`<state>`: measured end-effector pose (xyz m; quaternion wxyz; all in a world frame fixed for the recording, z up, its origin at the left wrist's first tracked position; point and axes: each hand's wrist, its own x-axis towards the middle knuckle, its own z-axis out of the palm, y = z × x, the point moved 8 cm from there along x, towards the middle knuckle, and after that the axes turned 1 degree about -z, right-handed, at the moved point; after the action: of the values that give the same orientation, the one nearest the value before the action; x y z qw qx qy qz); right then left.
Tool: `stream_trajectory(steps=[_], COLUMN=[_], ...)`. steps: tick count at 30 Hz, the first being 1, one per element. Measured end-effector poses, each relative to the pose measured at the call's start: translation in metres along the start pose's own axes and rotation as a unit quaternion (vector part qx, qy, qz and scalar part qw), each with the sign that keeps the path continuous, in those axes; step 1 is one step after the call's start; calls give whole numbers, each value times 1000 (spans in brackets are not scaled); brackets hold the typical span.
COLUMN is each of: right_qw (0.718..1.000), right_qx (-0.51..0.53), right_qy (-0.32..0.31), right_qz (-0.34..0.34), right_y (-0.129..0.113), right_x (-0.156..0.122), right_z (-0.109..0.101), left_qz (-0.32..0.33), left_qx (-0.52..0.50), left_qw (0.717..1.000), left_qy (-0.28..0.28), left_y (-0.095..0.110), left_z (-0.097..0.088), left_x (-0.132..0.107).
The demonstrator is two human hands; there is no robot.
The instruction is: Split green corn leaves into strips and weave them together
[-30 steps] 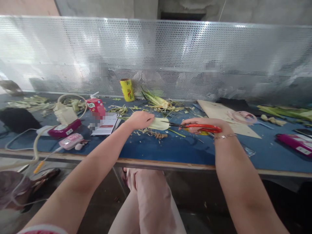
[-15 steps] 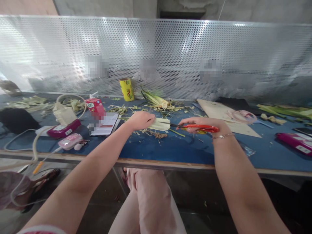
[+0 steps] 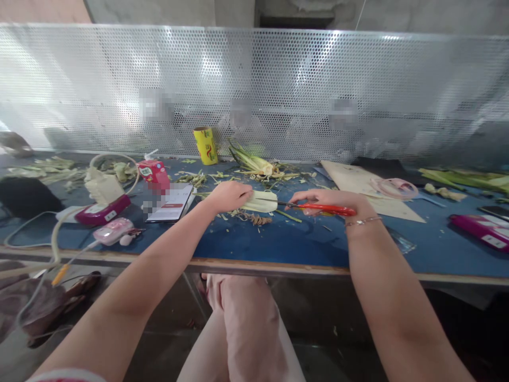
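Observation:
My left hand [image 3: 231, 196] is closed on a flat, pale green piece of plant stalk [image 3: 262, 202], pinning it above the table with its broad cut end pointing right. Red-handled scissors [image 3: 328, 208] are gripped in my right hand [image 3: 312, 199], and their thin dark blades reach left onto the end of the stalk piece. How far apart the blades are is hard to make out. Just below the stalk lies a brownish, root-like scrap [image 3: 255, 218]. A bunch of green stalks with a pale base [image 3: 260, 167] rests behind my hands.
A yellow cardboard tube [image 3: 205, 146] stands near the perforated metal screen [image 3: 254, 79]. To the left are a pink drink carton [image 3: 154, 174], a phone [image 3: 172, 204] and a magenta device [image 3: 104, 210] with cables. Tan card [image 3: 369, 196] and a tape roll [image 3: 393, 188] lie right.
The scissors' handles look closer together now, with less of the yellow part showing. Both hands stay in nearly the same place, and the left keeps its hold on the stalk piece.

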<state>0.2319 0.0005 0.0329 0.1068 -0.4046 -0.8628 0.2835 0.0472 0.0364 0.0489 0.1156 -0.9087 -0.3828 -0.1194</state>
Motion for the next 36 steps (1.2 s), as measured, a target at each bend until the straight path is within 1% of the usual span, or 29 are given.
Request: stream_trajectory(steps=[8,10,14,18,20,26,29,33,36], right_qw=[1000,1000,1000,1000,1000,999,999,999,998], right_qx=[-20,-15,-5,-20,-20,10,-4,-30,-8], right_qy=[-4,-8,-12,1,10,20,23,38,45], right_qz=[-2,-9,0,-7,1,34,39,25,43], right_y=[2,2,1,-3,-1,8,7,3,10], right_x=[0,0,0,0,0,1,0,-3,-8], right_z=[0,1,1,-2,-3,-1,-2,-8,-9], left_qz=[0,-2,-8,-17,-19,-19,-13,-26,-38], left_qx=[-4,-4,-8,-20,-22,14,14,23,41], left_qw=[1000,1000,1000,999,999,999,999,999,998], left_qy=[12,13,15,22,26,26,30,28,28], left_y=[1,1,0,-2,-3,-6,-8,-14,-18], left_z=[-3,-3,-4,-5,-6,-6,-6,-8,-9], left_x=[-1,-1,0,0,0,-1,-1,-1,-1])
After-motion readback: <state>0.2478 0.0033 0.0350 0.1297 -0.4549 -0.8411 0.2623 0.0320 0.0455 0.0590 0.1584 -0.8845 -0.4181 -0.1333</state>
